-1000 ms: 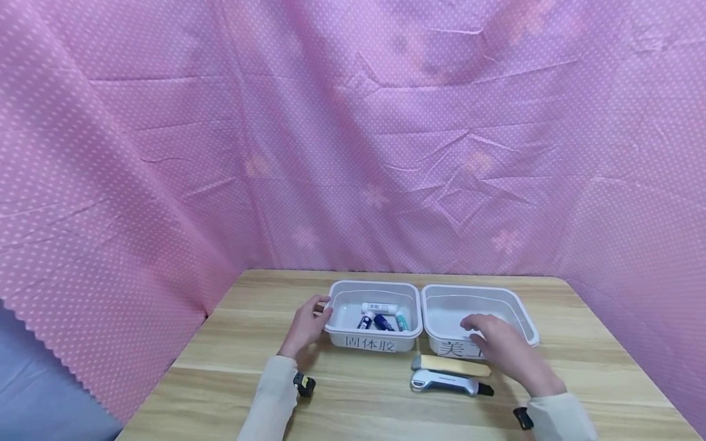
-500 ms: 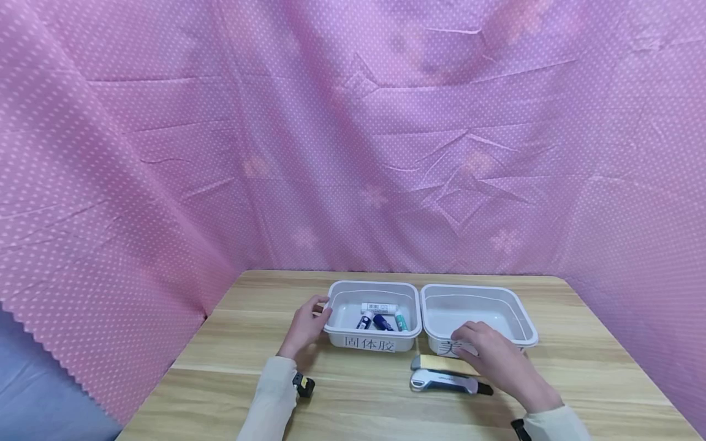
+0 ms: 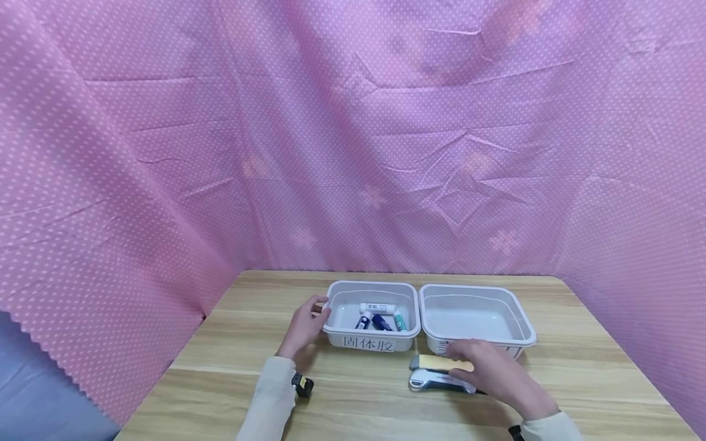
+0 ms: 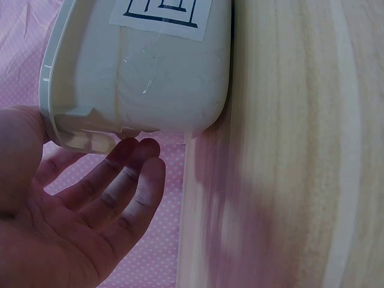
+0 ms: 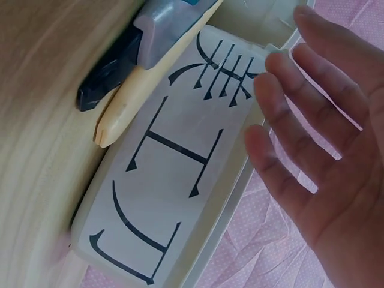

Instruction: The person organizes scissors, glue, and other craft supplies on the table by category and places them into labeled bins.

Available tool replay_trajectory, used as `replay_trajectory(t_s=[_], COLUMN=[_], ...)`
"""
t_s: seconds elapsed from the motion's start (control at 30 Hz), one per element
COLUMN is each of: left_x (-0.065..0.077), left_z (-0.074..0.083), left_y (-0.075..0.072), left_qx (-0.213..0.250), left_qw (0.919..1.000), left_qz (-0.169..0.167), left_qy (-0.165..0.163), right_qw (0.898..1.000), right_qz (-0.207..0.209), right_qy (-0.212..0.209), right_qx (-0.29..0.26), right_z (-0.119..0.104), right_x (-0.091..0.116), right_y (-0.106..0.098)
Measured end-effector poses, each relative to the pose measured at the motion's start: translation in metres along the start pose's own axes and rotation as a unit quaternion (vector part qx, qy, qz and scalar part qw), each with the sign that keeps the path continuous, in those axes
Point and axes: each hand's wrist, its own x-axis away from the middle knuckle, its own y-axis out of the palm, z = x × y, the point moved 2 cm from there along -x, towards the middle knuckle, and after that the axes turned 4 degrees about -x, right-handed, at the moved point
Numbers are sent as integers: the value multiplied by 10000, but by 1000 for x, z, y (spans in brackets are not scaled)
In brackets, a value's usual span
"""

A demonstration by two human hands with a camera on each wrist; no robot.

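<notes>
At the left wall of a white plastic box (image 3: 368, 343), my left hand (image 3: 303, 327) touches the rim; the left wrist view has its extended fingers (image 4: 129, 207) beside the box wall. Several glue sticks (image 3: 382, 323) lie inside that box. My right hand (image 3: 491, 370) hovers over two box cutters lying side by side on the table. One has a yellow handle (image 3: 436, 362), the other is a white and dark box cutter (image 3: 436, 380) with a black end (image 5: 111, 75). Its fingers (image 5: 282, 114) are loosely extended and hold nothing, in front of a second white box (image 3: 469, 321) with a paper label.
The two boxes stand side by side on a wooden table (image 3: 220, 380), each with a label in large characters. Behind the table's far edge hangs a pink dotted curtain (image 3: 386, 153), which also covers the left and right sides.
My right hand has come down and toward the near side, from over the right box to over the box cutters, covering part of them. My left hand stays at the left box.
</notes>
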Motion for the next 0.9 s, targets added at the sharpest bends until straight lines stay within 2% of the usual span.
replay_trajectory(t_s=[0.47, 0.73, 0.9], left_x=[2, 1, 2], left_z=[2, 1, 0], left_y=[0, 0, -1], left_qx=[4, 74, 76], left_qw=[9998, 9999, 9998], left_qz=[-80, -84, -106], left_qy=[-158, -111, -129], right_qw=[9997, 9976, 9973], right_qz=[-230, -557, -622], right_qy=[12, 197, 186], right_qx=[73, -360, -348], right_z=[5, 4, 2], right_x=[5, 7, 8], right_y=[15, 22, 26])
